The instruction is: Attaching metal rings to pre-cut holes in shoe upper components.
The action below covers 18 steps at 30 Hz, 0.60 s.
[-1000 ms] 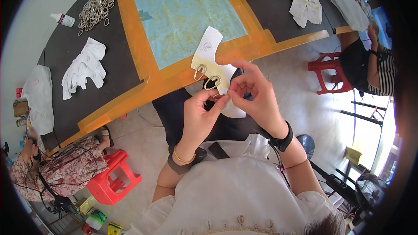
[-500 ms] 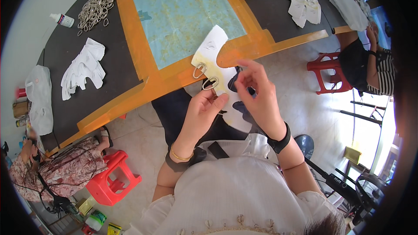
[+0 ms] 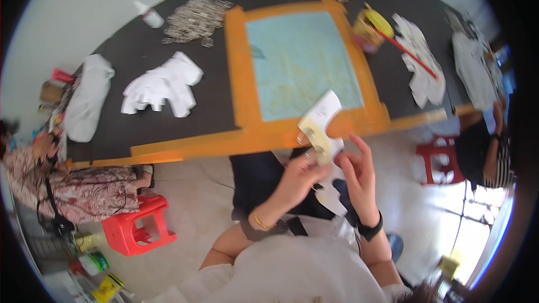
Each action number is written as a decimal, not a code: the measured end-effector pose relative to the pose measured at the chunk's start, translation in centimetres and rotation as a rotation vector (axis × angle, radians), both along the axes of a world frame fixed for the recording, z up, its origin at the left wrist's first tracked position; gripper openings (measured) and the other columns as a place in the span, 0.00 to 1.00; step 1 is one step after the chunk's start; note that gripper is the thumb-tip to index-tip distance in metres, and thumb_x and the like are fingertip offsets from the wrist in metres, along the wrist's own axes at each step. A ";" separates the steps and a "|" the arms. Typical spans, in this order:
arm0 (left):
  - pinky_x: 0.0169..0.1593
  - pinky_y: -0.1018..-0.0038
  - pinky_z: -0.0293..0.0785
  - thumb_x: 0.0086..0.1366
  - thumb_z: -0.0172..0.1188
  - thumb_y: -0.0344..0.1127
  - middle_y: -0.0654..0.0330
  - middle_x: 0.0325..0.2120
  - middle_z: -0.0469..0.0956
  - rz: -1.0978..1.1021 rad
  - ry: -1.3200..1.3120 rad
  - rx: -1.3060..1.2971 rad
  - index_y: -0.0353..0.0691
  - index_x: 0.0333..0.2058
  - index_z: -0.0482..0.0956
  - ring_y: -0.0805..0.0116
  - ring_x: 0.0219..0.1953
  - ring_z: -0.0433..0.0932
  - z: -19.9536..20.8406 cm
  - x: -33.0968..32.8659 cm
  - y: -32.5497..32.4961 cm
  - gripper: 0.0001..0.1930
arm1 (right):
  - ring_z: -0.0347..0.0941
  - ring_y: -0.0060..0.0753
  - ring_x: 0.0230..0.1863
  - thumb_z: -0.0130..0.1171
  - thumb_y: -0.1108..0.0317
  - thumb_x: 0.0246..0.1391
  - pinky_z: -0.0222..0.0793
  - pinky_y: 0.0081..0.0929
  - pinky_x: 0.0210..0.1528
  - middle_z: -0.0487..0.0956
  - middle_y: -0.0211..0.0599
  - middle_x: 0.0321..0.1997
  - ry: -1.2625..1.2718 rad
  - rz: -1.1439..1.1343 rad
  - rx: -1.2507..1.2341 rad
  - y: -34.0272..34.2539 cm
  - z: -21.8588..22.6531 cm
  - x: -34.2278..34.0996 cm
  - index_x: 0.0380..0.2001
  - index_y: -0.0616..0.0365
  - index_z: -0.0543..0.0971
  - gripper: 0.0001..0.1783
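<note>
Between my hands a scalloped white paper strip [image 3: 320, 113], smeared yellowish along its middle, tilts over the table's front edge. Two oval metal rings sit on it, an outer ring [image 3: 303, 138] and another just above my left fingers. My left hand [image 3: 297, 182] is closed in a pinch on the strip's left side; its fingertips are blurred and hide part of the paper. Beside the right edge, my right hand [image 3: 361, 179] has its index finger raised apart from the others. Its lower fingers are close to the paper; whether they touch it I cannot tell.
A blue sheet [image 3: 306, 50] framed in orange tape [image 3: 241, 73] lies on the dark table. Around it are metal rings [image 3: 193, 19], white cut papers [image 3: 163, 87], a tub [image 3: 368, 31], a red stick [image 3: 415, 60] and a small bottle [image 3: 149, 15]. People sit at both sides near red stools [image 3: 140, 227].
The view has shifted, so the table, my hands and the strip sit differently in the picture. My left hand still grips the strip. My right index finger now points more upward.
</note>
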<state>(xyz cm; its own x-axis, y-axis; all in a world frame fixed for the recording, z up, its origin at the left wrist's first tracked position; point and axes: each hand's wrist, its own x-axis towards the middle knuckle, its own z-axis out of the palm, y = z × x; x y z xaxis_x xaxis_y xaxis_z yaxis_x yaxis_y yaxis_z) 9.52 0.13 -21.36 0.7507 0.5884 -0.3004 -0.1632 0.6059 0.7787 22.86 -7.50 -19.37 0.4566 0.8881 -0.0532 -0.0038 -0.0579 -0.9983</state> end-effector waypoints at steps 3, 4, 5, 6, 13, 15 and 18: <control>0.28 0.86 0.59 0.64 0.53 0.34 0.72 0.27 0.68 -0.011 0.027 0.090 0.34 0.43 0.72 0.86 0.26 0.61 -2.5 0.5 -0.5 0.12 | 0.69 0.18 0.35 0.48 0.77 0.57 0.64 0.17 0.41 0.75 0.32 0.33 -0.016 -0.001 0.031 0.1 -0.4 -0.1 0.58 0.62 0.59 0.25; 0.28 0.85 0.60 0.64 0.54 0.36 0.72 0.27 0.69 -0.021 0.068 0.142 0.34 0.42 0.72 0.86 0.26 0.62 -2.6 0.6 -0.7 0.12 | 0.69 0.18 0.35 0.48 0.77 0.57 0.64 0.17 0.41 0.75 0.32 0.33 -0.014 0.034 0.055 0.1 -0.4 -0.1 0.58 0.62 0.59 0.25; 0.28 0.85 0.61 0.64 0.54 0.37 0.71 0.27 0.70 -0.034 0.109 0.191 0.33 0.42 0.72 0.86 0.26 0.63 -3.0 0.4 -0.6 0.13 | 0.68 0.17 0.34 0.48 0.77 0.57 0.63 0.15 0.40 0.73 0.30 0.31 -0.032 0.041 0.046 0.1 -0.5 0.0 0.58 0.61 0.58 0.25; 0.28 0.85 0.61 0.64 0.54 0.37 0.71 0.27 0.70 -0.013 0.111 0.199 0.33 0.42 0.72 0.86 0.26 0.63 -2.3 0.0 -0.3 0.13 | 0.66 0.15 0.33 0.48 0.76 0.57 0.62 0.14 0.38 0.72 0.28 0.29 -0.052 0.037 0.026 0.2 -0.3 -0.1 0.59 0.60 0.58 0.26; 0.34 0.85 0.65 0.63 0.56 0.37 0.68 0.31 0.72 -0.002 0.074 0.178 0.33 0.41 0.72 0.84 0.32 0.68 -1.5 -0.8 -0.1 0.13 | 0.64 0.13 0.29 0.47 0.80 0.55 0.59 0.11 0.32 0.70 0.26 0.27 -0.045 0.050 0.049 1.6 -0.8 -2.0 0.58 0.58 0.59 0.27; 0.33 0.85 0.65 0.63 0.56 0.37 0.68 0.30 0.72 0.010 0.059 0.204 0.33 0.40 0.71 0.84 0.32 0.69 -2.6 -0.8 -0.2 0.13 | 0.62 0.12 0.28 0.47 0.80 0.55 0.58 0.11 0.30 0.70 0.25 0.26 0.056 0.028 0.057 1.6 -1.2 -1.9 0.58 0.58 0.59 0.26; 0.35 0.85 0.65 0.62 0.57 0.37 0.69 0.31 0.71 -0.039 0.040 0.192 0.34 0.40 0.70 0.84 0.34 0.69 -3.4 -1.3 -0.1 0.13 | 0.62 0.12 0.27 0.46 0.76 0.57 0.56 0.11 0.29 0.70 0.25 0.26 0.048 -0.010 0.087 2.0 -0.8 -2.3 0.58 0.57 0.59 0.24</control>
